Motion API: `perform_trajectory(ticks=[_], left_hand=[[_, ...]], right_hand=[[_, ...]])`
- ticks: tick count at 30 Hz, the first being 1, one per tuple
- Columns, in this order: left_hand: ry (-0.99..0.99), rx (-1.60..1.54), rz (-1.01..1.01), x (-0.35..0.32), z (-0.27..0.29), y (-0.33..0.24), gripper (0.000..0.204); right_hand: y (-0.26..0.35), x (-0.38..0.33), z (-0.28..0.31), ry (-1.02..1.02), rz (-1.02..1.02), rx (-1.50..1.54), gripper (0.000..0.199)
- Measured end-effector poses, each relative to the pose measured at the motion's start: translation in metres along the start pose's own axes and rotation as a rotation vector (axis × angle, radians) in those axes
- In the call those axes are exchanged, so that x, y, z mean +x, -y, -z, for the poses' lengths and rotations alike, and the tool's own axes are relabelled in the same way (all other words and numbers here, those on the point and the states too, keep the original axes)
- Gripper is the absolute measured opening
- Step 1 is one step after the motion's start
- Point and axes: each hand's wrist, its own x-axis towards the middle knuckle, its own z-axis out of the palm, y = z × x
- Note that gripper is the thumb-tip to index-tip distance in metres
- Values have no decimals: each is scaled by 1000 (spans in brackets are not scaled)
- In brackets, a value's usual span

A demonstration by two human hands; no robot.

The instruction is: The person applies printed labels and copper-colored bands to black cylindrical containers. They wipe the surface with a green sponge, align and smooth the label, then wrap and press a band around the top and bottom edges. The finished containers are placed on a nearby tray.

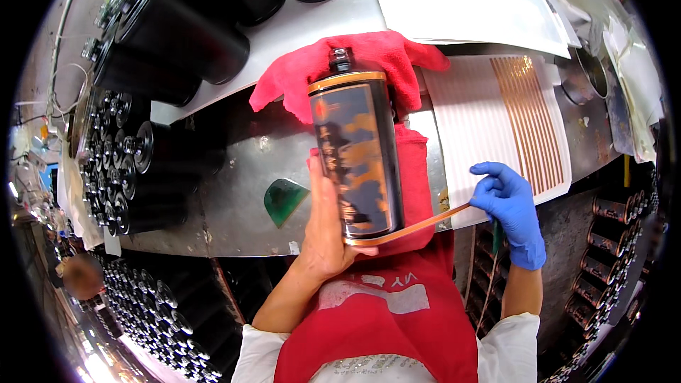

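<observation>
A black bottle [389,163] with a clear stopper, a gold band near its top and a gold-and-grey decorated panel lies on red cloth [415,170] before me. My left hand [325,234], bare, is wrapped round its lower left side. A narrow gold strip [425,223] runs along the bottle's bottom edge, and its free end stretches out to the right. Blue-gloved, my right hand [505,206] pinches that end between its fingers. Below the right palm shows a thin dark green edge, partly hidden; I cannot tell whether it is held.
A green scraper [285,201] lies left of the bottle on the metal table [227,206]. To the right is a sheet [461,113] of gold strips, with printed papers [468,14] beyond. Several black bottles [181,35] stand at left; more decorated bottles [603,262] are at lower right.
</observation>
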Motion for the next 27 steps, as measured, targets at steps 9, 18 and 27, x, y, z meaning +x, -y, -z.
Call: perform_trajectory(ticks=[9, 18, 27], left_hand=[[53, 342, -18, 23, 9, -53, 111], [-70, 151, -88, 8, 3, -9, 77], [-36, 216, 88, 14, 12, -38, 110]], right_hand=[[-6, 1, -19, 90, 4, 100, 37], [8, -10, -46, 191, -10, 197, 38], [11, -15, -65, 284, 28, 201, 36]])
